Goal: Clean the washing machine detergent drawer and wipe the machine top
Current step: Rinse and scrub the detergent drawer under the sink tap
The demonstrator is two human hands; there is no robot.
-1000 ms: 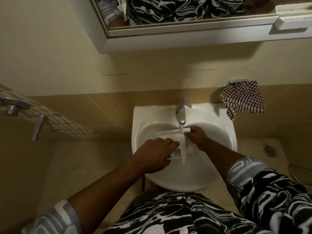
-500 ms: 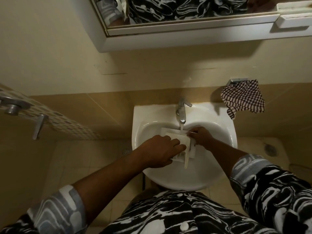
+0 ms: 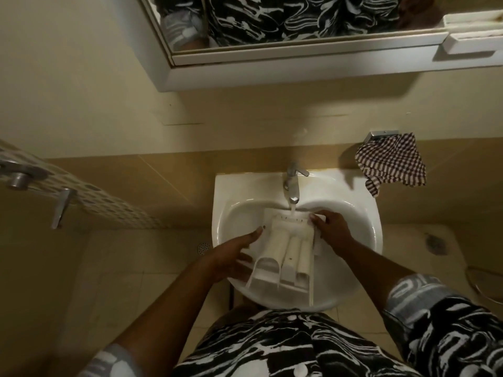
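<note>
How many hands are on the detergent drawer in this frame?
2. The left hand lies against the left side of the detergent drawer, fingers fairly straight. The right hand grips its far right corner, near the tap. Neither is hidden.

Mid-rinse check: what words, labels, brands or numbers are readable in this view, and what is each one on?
No text in this view can be read.
Detergent drawer: small dark marks along its far edge, near the water stream, too small and blurred to read.
Tap: no lettering shows.
Checked cloth: pattern only, no label visible.
</note>
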